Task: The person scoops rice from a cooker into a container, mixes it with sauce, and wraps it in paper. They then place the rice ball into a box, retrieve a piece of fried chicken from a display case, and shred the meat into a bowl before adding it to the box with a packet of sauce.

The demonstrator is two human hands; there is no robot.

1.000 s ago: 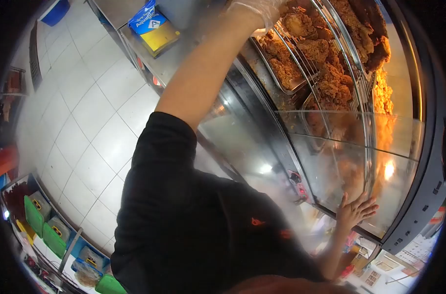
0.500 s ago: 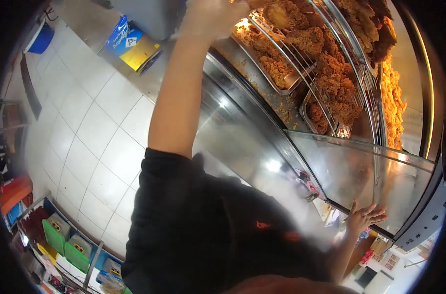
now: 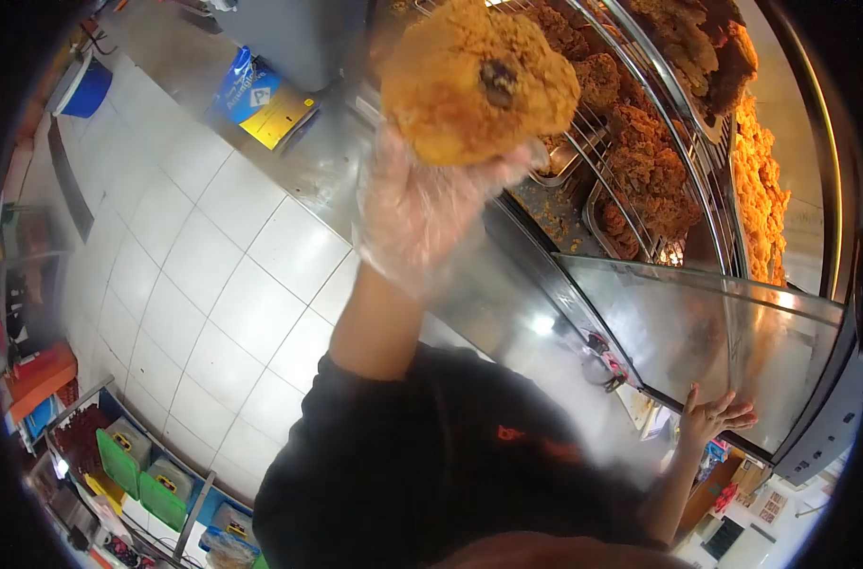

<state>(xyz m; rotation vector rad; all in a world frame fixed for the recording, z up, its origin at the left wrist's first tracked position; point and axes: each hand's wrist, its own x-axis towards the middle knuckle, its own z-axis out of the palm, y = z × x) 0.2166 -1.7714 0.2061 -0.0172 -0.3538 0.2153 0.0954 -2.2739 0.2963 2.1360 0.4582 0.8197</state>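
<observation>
My left hand (image 3: 417,204), in a clear plastic glove, is closed around a large piece of fried chicken (image 3: 479,85) with a dark spot on its crust. The piece is lifted in front of a warming cabinet, and it hides part of the racks behind. Inside, more fried chicken (image 3: 650,156) is piled on wire racks (image 3: 697,123) and metal trays (image 3: 602,218). Bare and with fingers spread, my right hand (image 3: 711,417) lies against the lower edge of the glass panel (image 3: 697,332).
A blue and yellow packet (image 3: 266,100) lies on the metal counter (image 3: 190,62) at upper left. Below are white floor tiles (image 3: 204,256) and a blue bucket (image 3: 88,90). Green-lidded containers (image 3: 161,493) stand at lower left. Crumbs (image 3: 550,223) dot the cabinet floor.
My left hand has drawn back from the racks toward me, now with a piece of fried chicken in clear sight. My right hand stays at the glass panel.
</observation>
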